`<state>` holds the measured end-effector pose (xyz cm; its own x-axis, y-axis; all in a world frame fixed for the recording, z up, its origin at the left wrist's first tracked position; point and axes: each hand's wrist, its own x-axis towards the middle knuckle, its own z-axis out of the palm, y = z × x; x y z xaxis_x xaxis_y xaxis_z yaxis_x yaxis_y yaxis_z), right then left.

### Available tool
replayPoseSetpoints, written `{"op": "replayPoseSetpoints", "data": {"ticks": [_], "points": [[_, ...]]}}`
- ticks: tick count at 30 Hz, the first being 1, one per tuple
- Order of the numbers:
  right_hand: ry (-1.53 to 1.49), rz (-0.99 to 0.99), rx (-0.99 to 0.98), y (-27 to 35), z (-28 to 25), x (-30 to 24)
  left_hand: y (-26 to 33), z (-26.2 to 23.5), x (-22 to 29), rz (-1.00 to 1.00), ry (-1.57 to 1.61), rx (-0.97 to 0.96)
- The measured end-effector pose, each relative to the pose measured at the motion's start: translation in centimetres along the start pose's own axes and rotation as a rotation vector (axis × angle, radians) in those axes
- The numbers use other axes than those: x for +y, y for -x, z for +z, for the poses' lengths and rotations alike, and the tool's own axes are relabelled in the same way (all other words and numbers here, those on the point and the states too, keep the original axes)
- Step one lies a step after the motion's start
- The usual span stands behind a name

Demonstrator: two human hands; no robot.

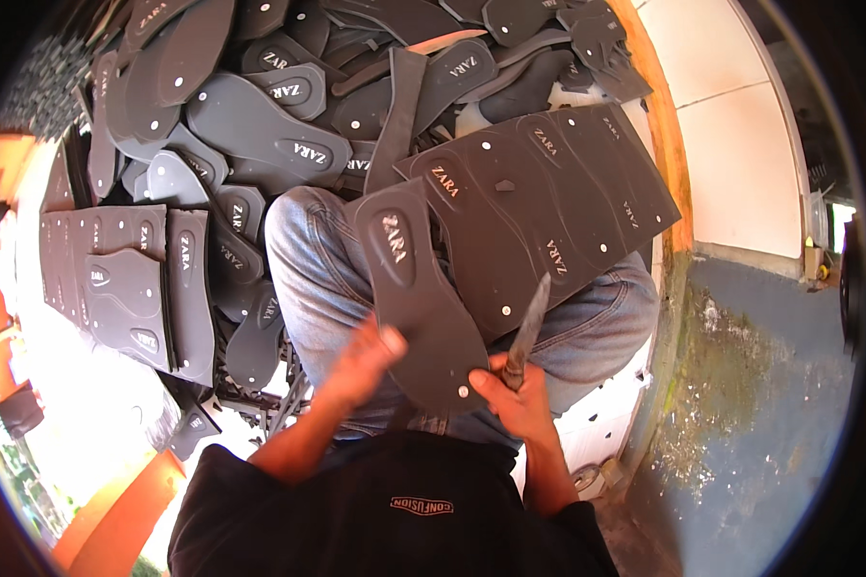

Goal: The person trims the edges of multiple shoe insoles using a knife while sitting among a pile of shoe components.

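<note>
Oval stamped labels [392, 238] with pale lettering mark the dark grey sole cutouts [260, 130] heaped far and left; no packages, signs or screens show.

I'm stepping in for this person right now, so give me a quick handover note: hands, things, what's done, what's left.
Left hand: grips the near edge of a dark sole-shaped cutout lying over the lap.
Right hand: closed on a knife, blade pointing up beside the cutout.
The uncut sheet of printed sole outlines rests on the knees under the cutout.
Done: many cut soles piled ahead and to the left.
Left: several outlines on the sheet look uncut.
</note>
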<state>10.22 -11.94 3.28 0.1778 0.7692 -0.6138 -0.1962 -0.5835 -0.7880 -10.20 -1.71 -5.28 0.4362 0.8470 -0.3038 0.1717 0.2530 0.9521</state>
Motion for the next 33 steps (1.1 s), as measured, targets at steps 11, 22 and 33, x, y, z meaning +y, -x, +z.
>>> {"op": "replayPoseSetpoints", "data": {"ticks": [11, 22, 33], "points": [[0.568, -0.268, 0.319, -0.8, -0.5, 1.4, -6.4, -0.5, 7.8, -0.336, 0.46, -0.223], [0.687, -0.203, 0.331, -0.7, -1.3, 2.4, -5.5, 1.9, 9.4, -0.368, 0.338, -0.288], [0.642, -0.363, 0.116, -5.4, -1.0, -3.1, -5.2, 1.8, 10.0, -0.326, 0.22, -0.344]]}}
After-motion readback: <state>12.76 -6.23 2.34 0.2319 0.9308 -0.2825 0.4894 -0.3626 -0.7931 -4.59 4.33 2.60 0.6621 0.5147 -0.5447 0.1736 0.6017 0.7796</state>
